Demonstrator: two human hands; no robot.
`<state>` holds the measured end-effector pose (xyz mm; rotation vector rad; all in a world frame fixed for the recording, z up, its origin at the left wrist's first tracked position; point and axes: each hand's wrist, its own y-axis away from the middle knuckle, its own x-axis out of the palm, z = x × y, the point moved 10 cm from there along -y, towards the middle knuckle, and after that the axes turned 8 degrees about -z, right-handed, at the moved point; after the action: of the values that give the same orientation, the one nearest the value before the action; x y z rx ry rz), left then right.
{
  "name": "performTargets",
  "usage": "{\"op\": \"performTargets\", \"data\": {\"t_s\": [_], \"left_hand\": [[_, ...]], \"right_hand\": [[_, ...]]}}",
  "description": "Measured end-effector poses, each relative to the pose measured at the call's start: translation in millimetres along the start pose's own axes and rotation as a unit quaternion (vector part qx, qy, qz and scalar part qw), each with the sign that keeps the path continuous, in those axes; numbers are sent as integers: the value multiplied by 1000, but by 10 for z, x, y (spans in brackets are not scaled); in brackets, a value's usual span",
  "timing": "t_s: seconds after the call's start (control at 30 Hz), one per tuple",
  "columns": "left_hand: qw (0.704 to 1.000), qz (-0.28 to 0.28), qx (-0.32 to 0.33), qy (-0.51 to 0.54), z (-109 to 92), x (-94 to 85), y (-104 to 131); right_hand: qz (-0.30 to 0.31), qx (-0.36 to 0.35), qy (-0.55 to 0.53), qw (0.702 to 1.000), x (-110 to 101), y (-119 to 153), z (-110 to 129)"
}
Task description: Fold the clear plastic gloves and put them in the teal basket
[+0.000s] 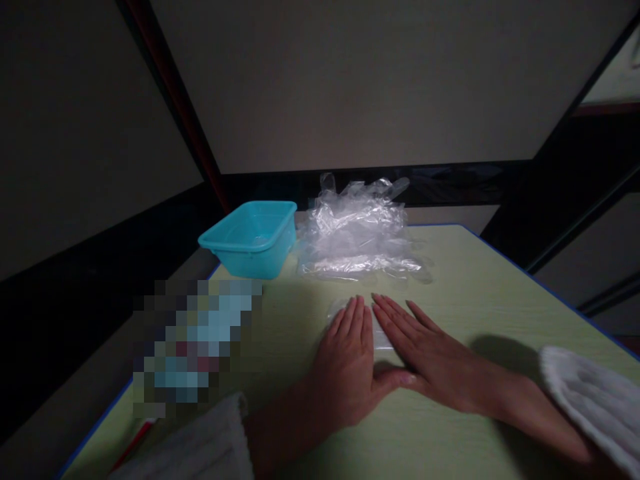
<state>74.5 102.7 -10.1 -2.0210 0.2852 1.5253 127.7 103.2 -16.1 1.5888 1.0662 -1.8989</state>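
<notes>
My left hand [346,363] lies flat with its fingers straight and its thumb out to the right. My right hand [425,353] is stretched out beside it, palm down, slanting in from the right. Both press on a small piece of clear plastic film [382,339] on the table, perhaps a folded disposable glove; most of it is hidden under the fingers. Just beyond my fingertips is a heaped pile of clear disposable plastic gloves [357,233], some fingers sticking up at the top.
A turquoise plastic basin [243,247] stands at the table's back left. Nearer on the left, something is pixelated beyond recognition. A thin red object [134,443] lies near the left edge. The pale green table [465,287] has blue edging, with a wall panel behind.
</notes>
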Motion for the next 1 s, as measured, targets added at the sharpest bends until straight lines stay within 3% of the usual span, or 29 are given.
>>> {"op": "performTargets", "data": {"t_s": [0.47,0.63,1.0], "left_hand": [[999,22,-18,-28,255,-55,38],[998,35,-33,-46,304,-57,34],[998,26,-52,-21,422,-60,55]], "right_hand": [[0,40,-31,999,-26,-32,-28],[32,48,-26,998,-5,-48,-22],[11,38,-33,999,-8,-12,-48]]}}
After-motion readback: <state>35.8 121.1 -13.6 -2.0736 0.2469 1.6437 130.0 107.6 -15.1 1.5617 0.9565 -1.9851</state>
